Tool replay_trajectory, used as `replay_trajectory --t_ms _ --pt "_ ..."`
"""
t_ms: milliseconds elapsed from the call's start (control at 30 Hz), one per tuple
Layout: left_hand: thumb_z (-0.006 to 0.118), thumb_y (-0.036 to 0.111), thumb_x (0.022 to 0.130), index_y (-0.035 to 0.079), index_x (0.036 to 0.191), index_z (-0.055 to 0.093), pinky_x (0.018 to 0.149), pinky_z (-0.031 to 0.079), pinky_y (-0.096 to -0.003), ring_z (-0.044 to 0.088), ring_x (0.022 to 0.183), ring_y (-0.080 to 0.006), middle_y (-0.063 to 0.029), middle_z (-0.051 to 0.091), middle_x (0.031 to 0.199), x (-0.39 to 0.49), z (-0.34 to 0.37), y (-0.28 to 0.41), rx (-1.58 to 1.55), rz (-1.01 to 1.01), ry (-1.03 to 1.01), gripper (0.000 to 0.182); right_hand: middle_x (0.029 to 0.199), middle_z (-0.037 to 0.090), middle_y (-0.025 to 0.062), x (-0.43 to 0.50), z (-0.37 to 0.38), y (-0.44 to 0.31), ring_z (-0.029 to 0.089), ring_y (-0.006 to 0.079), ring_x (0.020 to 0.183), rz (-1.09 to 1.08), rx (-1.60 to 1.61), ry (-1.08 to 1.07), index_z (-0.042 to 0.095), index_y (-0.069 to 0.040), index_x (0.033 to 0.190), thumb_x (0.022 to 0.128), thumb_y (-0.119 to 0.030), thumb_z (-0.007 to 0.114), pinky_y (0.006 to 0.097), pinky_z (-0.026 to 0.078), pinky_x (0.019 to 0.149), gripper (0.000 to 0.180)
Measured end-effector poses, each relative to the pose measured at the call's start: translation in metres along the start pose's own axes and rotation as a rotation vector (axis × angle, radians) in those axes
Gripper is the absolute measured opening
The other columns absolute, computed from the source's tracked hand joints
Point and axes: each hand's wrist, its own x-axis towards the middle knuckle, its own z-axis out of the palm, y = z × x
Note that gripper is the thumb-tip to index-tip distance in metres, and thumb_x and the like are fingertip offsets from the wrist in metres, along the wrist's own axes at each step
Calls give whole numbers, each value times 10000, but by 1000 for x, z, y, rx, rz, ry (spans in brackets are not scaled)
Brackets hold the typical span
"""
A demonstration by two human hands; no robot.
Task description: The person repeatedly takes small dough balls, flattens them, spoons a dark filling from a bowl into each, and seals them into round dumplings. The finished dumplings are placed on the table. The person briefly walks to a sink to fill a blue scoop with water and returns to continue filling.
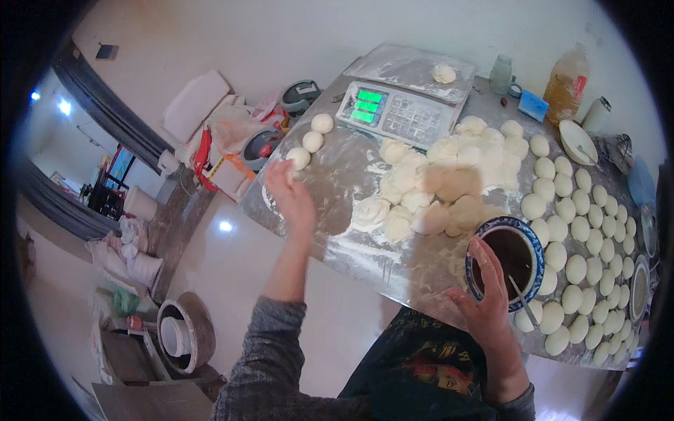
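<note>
My left hand point(290, 197) is at the table's left edge, its fingers near a dough ball point(298, 158), the lowest of three in a short line; whether it holds anything is hidden. With its fingers over the near rim, my right hand point(487, 284) grips a blue-and-white bowl point(538, 252) of dark liquid, in which a thin utensil point(524, 302) leans. Floured, flattened dough pieces point(400, 176) lie heaped between my hands. Many smooth dough balls point(576, 269) stand in rows right of the bowl. Behind the heap, a digital scale point(416, 118) carries one dough piece point(444, 74) on its floury pan.
At the back right stand a glass jar point(500, 74), a plastic bottle of amber liquid point(566, 87), a blue box point(533, 106) and a pale bowl with a spoon point(576, 141). Bags and lidded tubs point(258, 150) lie beyond the left edge; a large basin point(202, 337) is on the floor.
</note>
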Motion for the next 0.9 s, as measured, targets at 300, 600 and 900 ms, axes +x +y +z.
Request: replay_trajectory --t_ms 300,600,900 --pt "663 157 801 146 1232 591 1034 361 -427 441 1259 -335 -148 512 1344 -21 16 3 -151 241 -650 437 1328 502 179 -12 -2 0 496 345 1212 78 20 -94 503 -31 1302 814 -141 689 410 394 1021 533" --pt "595 233 925 94 1103 558 675 484 -278 576 814 -129 -58 599 975 -58 27 79 -739 -754 -471 229 1311 509 172 -12 12 -14 509 340 1168 30 7 -214 535 -33 1254 830 -173 665 417 406 1003 464" --pt "469 387 988 56 1102 483 749 480 -305 560 838 -146 -60 575 930 -119 26 162 -1163 -813 -335 350 1388 405 256 29 71 -21 365 409 1304 -20 122 45 405 68 1340 898 -206 555 435 256 1110 541"
